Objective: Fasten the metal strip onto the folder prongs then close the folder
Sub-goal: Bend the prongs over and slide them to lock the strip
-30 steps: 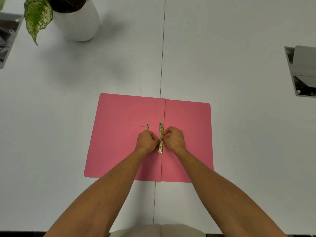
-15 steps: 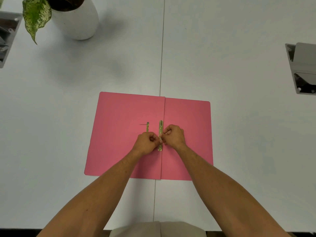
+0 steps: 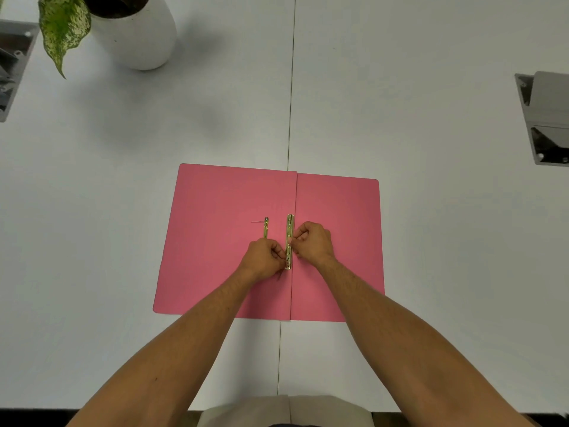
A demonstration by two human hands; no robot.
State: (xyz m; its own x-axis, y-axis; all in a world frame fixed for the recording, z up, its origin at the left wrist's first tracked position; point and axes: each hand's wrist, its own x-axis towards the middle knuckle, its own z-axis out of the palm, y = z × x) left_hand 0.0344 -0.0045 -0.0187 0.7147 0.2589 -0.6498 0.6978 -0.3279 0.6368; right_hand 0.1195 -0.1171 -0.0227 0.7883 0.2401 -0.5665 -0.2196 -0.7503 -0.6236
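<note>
A pink folder (image 3: pixel 215 241) lies open and flat on the white table, its fold running toward me. A gold metal strip (image 3: pixel 289 229) lies along the fold. My left hand (image 3: pixel 263 260) pinches the strip's near end from the left. My right hand (image 3: pixel 312 241) pinches its middle from the right. A second thin gold piece with a round end (image 3: pixel 266 226) lies on the left flap, just left of the strip, its near end hidden under my left hand. The prongs themselves are covered by my fingers.
A white plant pot (image 3: pixel 135 35) with a speckled green leaf (image 3: pixel 61 29) stands at the far left. Grey metal brackets sit at the left edge (image 3: pixel 12 66) and the right edge (image 3: pixel 545 118). A seam (image 3: pixel 291 87) runs down the table's middle.
My hands have spread slightly along the strip: the left slid toward its near end, the right stays at its middle. The folder has not moved.
</note>
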